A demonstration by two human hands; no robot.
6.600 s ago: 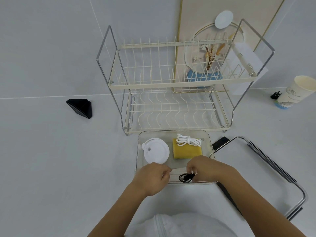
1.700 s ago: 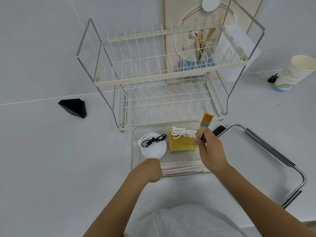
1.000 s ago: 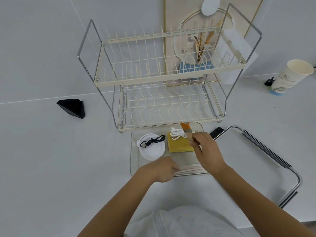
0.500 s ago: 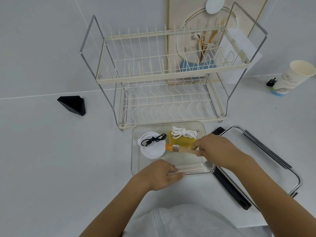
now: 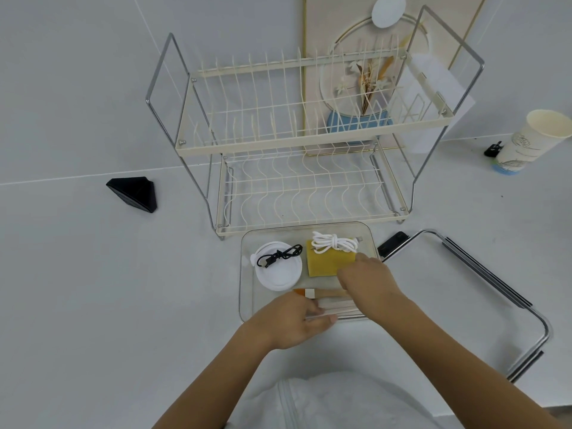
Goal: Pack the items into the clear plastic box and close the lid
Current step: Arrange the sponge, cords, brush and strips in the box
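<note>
The clear plastic box [image 5: 246,243] lies open in front of the dish rack. Inside it a white round lid [image 5: 278,274] carries a black cable [image 5: 280,255], and a yellow sponge [image 5: 325,264] carries a coiled white cable [image 5: 332,244]. A wooden brush with orange bristles [image 5: 318,293] lies low across the box, above pale flat sticks [image 5: 335,306]. My right hand [image 5: 368,284] grips the brush handle. My left hand [image 5: 294,320] holds the box's near edge, thumb along the rim.
A two-tier cream dish rack [image 5: 309,144] stands right behind the box. At the right lies a metal-framed lid [image 5: 483,274] with a black clip. Also around are a paper cup [image 5: 529,140] at far right and a black wedge [image 5: 133,193] at left.
My right hand has lowered the brush from above the sponge down into the near part of the box, next to the sticks. My left hand stays at the box's near edge.
</note>
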